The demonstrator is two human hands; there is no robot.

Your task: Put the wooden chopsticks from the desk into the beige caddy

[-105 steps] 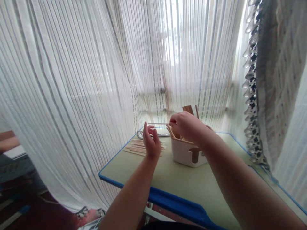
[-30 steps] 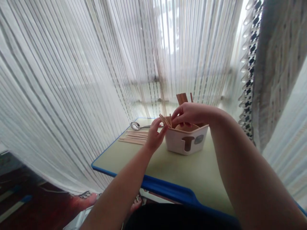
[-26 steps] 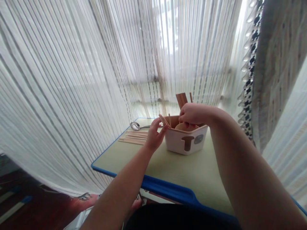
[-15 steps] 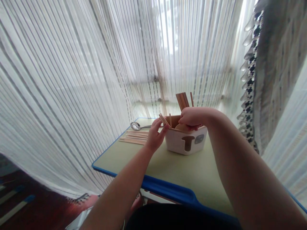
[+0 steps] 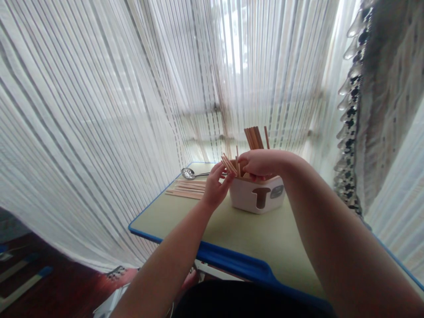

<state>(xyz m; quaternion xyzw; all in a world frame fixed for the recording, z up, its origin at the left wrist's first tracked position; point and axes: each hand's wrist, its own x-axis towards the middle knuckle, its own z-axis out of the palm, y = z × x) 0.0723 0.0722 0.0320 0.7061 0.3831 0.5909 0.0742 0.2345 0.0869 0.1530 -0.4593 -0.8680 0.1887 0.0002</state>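
Thin pale chopsticks (image 5: 228, 163) lean out of the left corner of a white holder box (image 5: 243, 199) with a cut-out front. My left hand (image 5: 216, 184) is closed around them at the rim, thumb in front and fingers behind. From the right, my right hand (image 5: 263, 163) reaches over the box with fingers bent and fingertips down inside. Its forefinger and thumb meet a thin upright chopstick (image 5: 237, 152) beside the pale bunch; the exact grip is partly hidden. Behind this hand stand several darker brown chopsticks (image 5: 253, 138) and a single brown one (image 5: 266, 138).
More pale chopsticks (image 5: 187, 190) lie side by side on the table (image 5: 159, 216), left of the box. A metal slotted spoon (image 5: 188, 173) lies behind them. The table has a blue edge (image 5: 235, 263). Striped sheer curtains (image 5: 115, 110) hang around it.
My left hand has come to the chopsticks at the box corner. My right hand went deeper into the box, then shifted left, and a thin stick now stands higher by its fingertips.
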